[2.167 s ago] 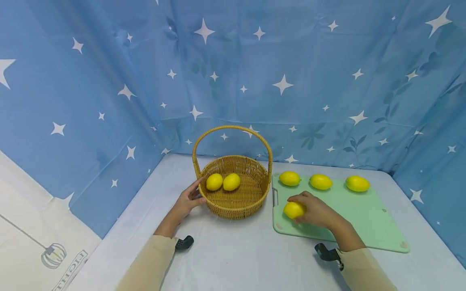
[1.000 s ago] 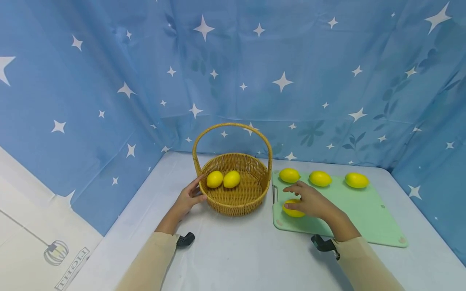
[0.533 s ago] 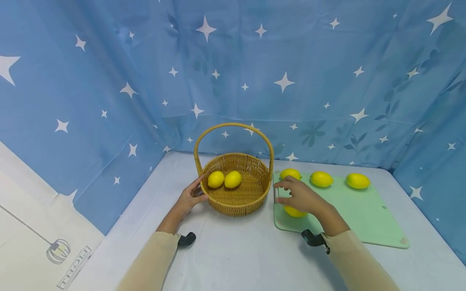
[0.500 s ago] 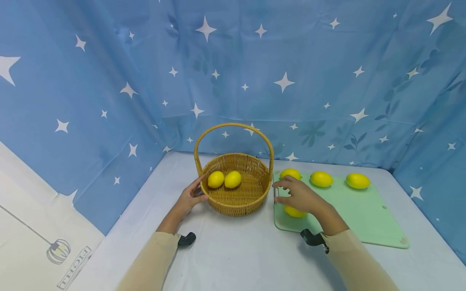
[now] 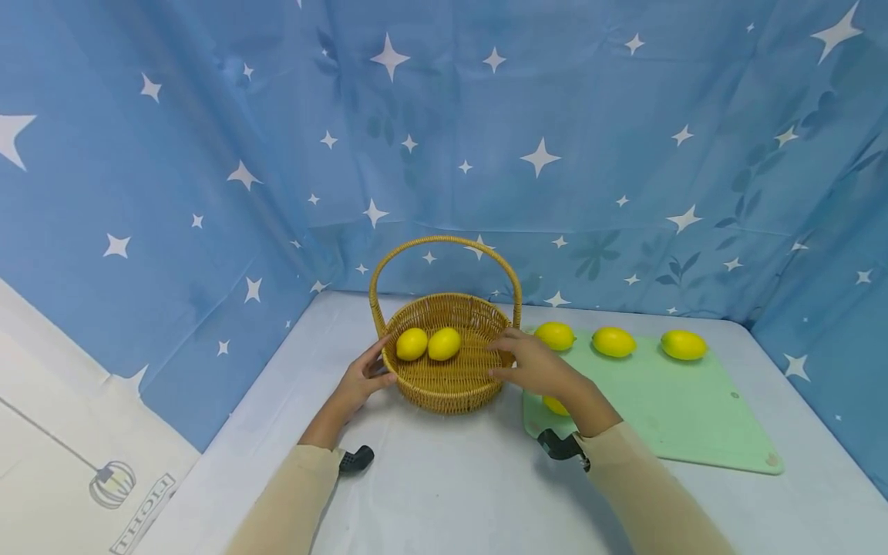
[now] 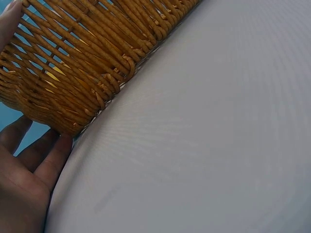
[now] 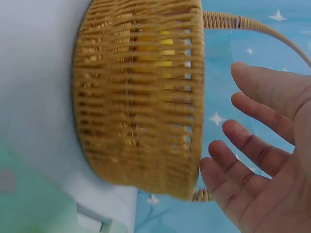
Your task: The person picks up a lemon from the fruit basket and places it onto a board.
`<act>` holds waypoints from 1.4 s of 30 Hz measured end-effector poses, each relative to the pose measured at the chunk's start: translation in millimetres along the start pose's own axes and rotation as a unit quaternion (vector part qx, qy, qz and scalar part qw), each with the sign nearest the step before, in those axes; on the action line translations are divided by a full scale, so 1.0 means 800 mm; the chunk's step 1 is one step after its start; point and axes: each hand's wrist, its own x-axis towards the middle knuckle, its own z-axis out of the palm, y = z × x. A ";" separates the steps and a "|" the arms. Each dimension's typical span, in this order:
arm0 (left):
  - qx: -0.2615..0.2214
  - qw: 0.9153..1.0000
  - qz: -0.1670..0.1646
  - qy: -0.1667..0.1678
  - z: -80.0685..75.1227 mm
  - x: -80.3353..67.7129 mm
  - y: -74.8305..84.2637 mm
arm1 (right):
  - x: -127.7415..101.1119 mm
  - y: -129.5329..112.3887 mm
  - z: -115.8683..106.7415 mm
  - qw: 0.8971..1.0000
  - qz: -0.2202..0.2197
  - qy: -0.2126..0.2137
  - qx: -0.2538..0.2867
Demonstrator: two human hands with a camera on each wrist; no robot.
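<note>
- Two lemons (image 5: 428, 344) lie side by side inside the basket (image 5: 451, 385), touching each other.
- The basket stands on the white table (image 5: 444, 478), just left of the green board (image 5: 666, 416).
- The left hand (image 5: 359, 381) rests flat on the basket's left side, fingers straight, with the thumb near the bottom edge. It does not grip anything.
- The right hand (image 5: 530, 364) is at the basket's right rim with its fingers spread wide. It holds nothing.
- Three lemons (image 5: 613, 341) sit in a row at the far edge of the board.
- One more lemon (image 5: 555, 405) lies on the near left part of the board, partly hidden by the right wrist.
- Blue cloth with white stars (image 5: 486, 139) hangs behind the table.
</note>
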 end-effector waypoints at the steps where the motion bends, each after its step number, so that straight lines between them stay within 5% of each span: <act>1: 0.001 1.000 0.000 0.001 0.000 0.000 0.000 | 0.003 -0.001 0.003 1.000 -0.005 0.001 -0.003; 11: -0.003 1.000 0.003 0.002 -0.001 -0.004 0.000 | 0.034 -0.011 0.031 0.999 -0.037 -0.020 0.018; 20: 0.000 1.000 0.000 0.000 0.000 -0.004 -0.005 | 0.058 -0.012 0.051 0.999 -0.014 -0.046 -0.001; 27: 0.004 1.000 0.000 0.009 -0.008 0.007 -0.033 | 0.079 -0.016 0.060 0.999 0.006 -0.039 -0.011; 42: 0.017 1.000 0.009 0.023 -0.007 0.011 -0.041 | 0.113 -0.027 0.084 0.998 0.029 -0.035 -0.039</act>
